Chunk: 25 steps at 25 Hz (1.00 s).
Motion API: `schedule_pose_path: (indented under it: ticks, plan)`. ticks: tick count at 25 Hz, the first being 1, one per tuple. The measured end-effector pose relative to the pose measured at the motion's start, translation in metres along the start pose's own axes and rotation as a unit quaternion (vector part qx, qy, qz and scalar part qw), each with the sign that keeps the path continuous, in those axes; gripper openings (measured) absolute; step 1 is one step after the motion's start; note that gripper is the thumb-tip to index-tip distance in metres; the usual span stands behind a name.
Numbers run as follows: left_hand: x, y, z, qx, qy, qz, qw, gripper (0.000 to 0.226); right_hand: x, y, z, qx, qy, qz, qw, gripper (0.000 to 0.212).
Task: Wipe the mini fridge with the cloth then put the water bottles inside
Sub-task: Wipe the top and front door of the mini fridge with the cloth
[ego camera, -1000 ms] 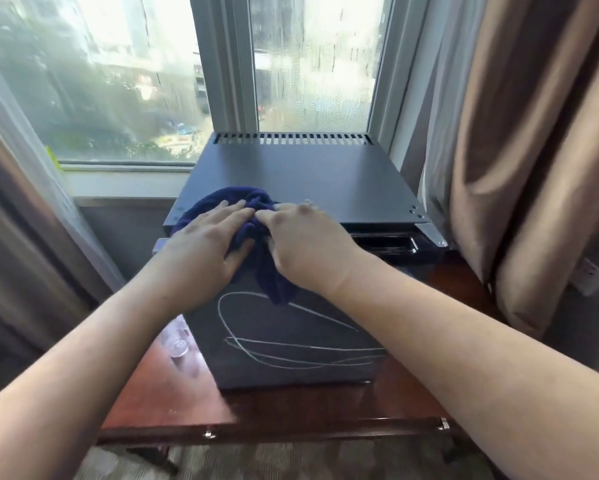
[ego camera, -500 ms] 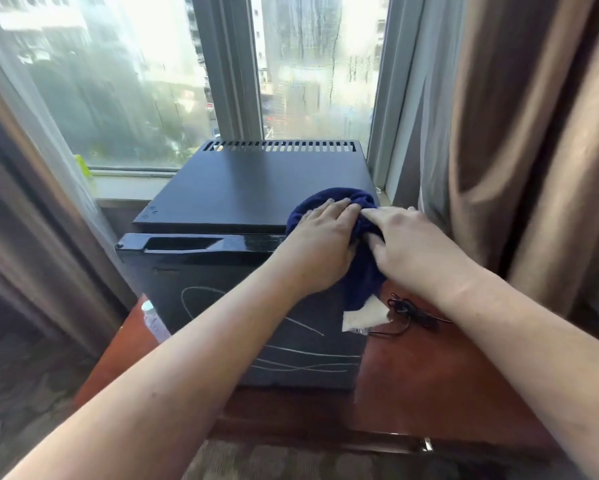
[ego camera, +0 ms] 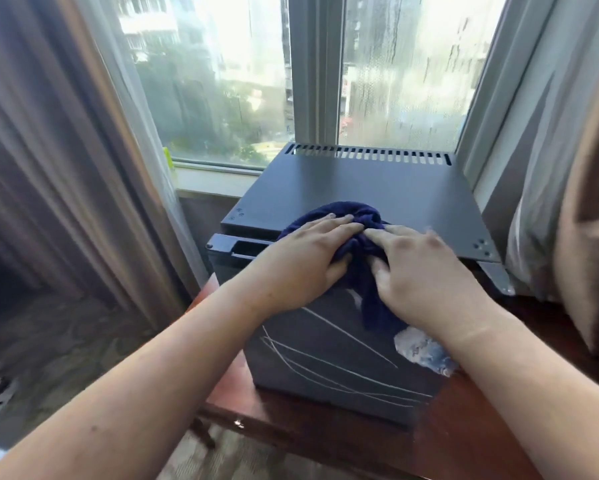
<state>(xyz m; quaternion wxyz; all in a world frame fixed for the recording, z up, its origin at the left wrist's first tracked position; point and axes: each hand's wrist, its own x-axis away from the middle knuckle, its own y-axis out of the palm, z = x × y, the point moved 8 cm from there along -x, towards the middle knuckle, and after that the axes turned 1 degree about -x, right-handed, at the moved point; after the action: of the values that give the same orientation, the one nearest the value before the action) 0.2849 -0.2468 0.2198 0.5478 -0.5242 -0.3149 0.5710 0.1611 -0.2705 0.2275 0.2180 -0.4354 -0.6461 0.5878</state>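
Dark blue terry cloth [ego camera: 351,233] is lying bunched under both of your hands at the front edge of the mini fridge [ego camera: 357,188], about midway along that edge. Its long axis is running front to back and then downward: the upper part is resting on the flat top, and a narrower tail is hanging over the lip and down the door face, pointing toward the floor. Your left hand [ego camera: 301,261] is pressing flat on the cloth's left side, fingers together and aimed right and away from you. Your right hand [ego camera: 419,268] is pressing on its right side, fingers together and aimed left, so the fingertips of both hands are nearly meeting over the bunched fabric; whether either hand is actually pinching the cloth cannot be told. The fridge is a black box sitting on a reddish wooden table [ego camera: 464,427], its vented back edge facing the window [ego camera: 395,74]. Most of the top behind the cloth is lying bare. Curtains are hanging close on both sides, the right curtain [ego camera: 568,168] just beside the fridge's right edge, the left curtain [ego camera: 66,150] a little farther off. The door front is showing thin pale curved lines. No water bottles can be made out.
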Motion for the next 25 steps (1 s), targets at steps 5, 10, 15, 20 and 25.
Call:
schedule_pose_path:
  ticks: [5,10,15,20,25]
  plan:
    - [0.014,-0.027,-0.091,0.020,-0.014,-0.035,0.999,0.060,-0.045,0.030,-0.073,0.007,-0.017,-0.009,1.000,0.045]
    - [-0.013,-0.038,-0.159,0.075,-0.005,-0.032,0.997,0.056,-0.106,0.051,-0.102,-0.015,0.025,-0.015,0.999,0.041]
    - [-0.066,-0.039,-0.211,0.148,0.004,-0.048,0.988,0.055,-0.172,0.066,-0.110,0.011,0.086,-0.036,0.996,0.040]
    - [-0.077,-0.037,-0.224,0.173,0.008,-0.032,0.984,0.054,-0.196,0.069,-0.107,0.020,0.121,-0.047,0.991,0.041]
    - [-0.043,-0.048,-0.216,0.154,0.022,0.004,0.988,0.053,-0.163,0.066,-0.125,0.011,0.102,-0.025,0.994,0.043]
